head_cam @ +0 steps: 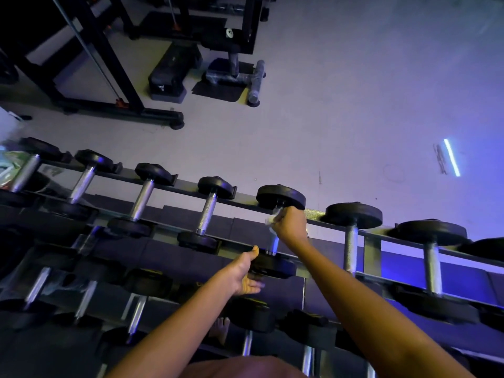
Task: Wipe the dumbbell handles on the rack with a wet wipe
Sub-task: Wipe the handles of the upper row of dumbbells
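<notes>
Grey gym floor [354,91], long rack [188,186] of dumbbells, my hands on one.
This dumbbell [281,197] points away from me. My right hand [290,222] curls round the far end of its handle [273,245], wet wipe [271,221] squeezed inside, so the bare bar lies toward me. My left hand [242,274] is flat and loose by the near weight [272,266]; maybe touching, too dark to tell.
</notes>
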